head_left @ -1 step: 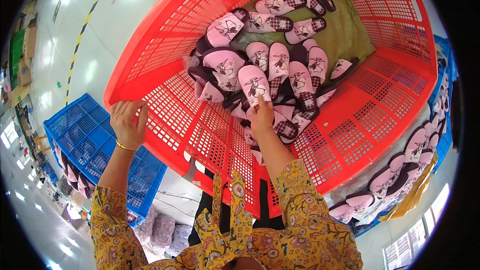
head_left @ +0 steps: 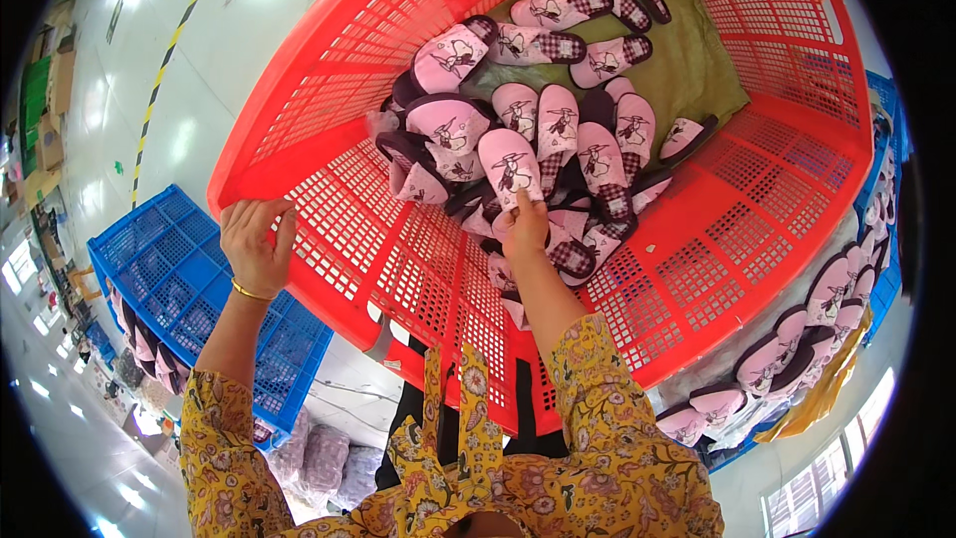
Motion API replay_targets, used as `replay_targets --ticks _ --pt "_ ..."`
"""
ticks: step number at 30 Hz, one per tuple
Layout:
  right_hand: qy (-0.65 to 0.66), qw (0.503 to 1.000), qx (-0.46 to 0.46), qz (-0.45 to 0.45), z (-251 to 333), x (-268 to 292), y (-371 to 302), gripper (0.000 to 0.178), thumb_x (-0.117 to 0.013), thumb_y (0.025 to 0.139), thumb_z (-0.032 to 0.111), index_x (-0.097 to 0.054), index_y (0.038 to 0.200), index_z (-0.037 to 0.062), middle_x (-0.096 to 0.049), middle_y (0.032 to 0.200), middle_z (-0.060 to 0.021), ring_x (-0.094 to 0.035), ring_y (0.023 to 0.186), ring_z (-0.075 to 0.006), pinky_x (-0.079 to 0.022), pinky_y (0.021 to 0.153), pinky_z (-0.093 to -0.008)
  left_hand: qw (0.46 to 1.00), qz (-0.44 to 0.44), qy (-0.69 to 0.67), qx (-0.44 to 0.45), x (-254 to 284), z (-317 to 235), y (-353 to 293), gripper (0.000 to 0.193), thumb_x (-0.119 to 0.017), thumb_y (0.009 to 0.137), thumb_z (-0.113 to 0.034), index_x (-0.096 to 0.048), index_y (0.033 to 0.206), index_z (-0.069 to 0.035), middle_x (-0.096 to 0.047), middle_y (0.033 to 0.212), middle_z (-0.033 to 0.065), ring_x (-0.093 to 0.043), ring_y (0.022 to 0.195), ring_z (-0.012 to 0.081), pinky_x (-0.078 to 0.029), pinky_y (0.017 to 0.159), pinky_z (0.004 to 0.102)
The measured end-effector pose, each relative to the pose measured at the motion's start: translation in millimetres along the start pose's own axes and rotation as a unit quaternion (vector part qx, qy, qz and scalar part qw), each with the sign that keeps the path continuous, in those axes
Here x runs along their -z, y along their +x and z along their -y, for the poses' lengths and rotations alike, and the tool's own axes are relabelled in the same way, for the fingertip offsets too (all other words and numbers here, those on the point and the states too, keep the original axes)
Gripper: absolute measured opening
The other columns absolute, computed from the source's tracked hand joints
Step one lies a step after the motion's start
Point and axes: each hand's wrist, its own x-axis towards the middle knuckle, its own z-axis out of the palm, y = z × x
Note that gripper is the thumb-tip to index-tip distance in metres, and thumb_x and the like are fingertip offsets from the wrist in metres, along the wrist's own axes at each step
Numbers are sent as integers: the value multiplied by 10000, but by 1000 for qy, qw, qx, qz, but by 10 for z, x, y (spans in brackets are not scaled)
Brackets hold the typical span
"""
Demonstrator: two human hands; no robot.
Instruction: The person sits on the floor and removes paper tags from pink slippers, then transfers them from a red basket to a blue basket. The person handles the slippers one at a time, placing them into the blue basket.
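A large red plastic basket point(head_left: 687, 324) with perforated walls stands before me, tipped so that its inside shows. My left hand point(head_left: 256, 249) is closed over its left rim, thumb on the inner side. Inside, my right hand point(head_left: 523, 229) grips the near end of a pink slipper point(head_left: 510, 164) with a dark line-drawn figure on its upper. Around it lie several like slippers in a loose heap, such as a pink slipper point(head_left: 601, 159) with a checked insole. An olive-coloured sheet point(head_left: 687, 60) lines the far part of the basket, under some slippers.
A blue crate point(head_left: 164, 249) stands at the left, with pink slippers beneath it. Right of the basket, more pink slippers point(head_left: 772, 344) lie in rows by a blue crate point(head_left: 884, 229). Clear-wrapped bundles point(head_left: 324, 463) sit near my feet. Yellow-black tape point(head_left: 164, 70) marks the floor.
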Motion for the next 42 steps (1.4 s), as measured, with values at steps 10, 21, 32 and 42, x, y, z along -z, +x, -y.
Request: replay_targets --ticks 10,21,32,42 --pt "-330 934 135 22 -127 188 105 317 -671 914 319 -602 877 11 -595 770 -37 -521 657 -161 -434 608 -319 1000 26 12 5 11 -19 14 57 -707 785 -111 -683 822 -74 -667 761 70 -620 744 237 -427 747 354" --pt "-597 732 309 115 458 454 -384 269 -681 889 289 -591 925 38 -627 795 -184 -617 739 -373 -467 660 -447 786 598 138 69 -1814 -178 714 441 -578 892 -338 -630 1212 -39 -652 1190 180 -621 1134 321 -484 978 442" --pt "-558 793 208 127 966 1030 -861 220 -695 894 184 -619 955 -13 -651 794 -164 -625 688 -269 -477 642 -373 881 429 146 138 -2999 -230 -199 368 -520 899 -290 -687 1167 -101 -595 1318 91 -500 1231 306 -364 1039 471" --pt "-663 596 409 194 1309 912 -1133 251 -708 835 282 -644 946 66 -647 817 -117 -600 795 -324 -428 693 -460 881 438 6 -179 -2143 56 303 325 -566 823 -379 -698 1018 -156 -680 1104 83 -633 1038 288 -487 914 456"
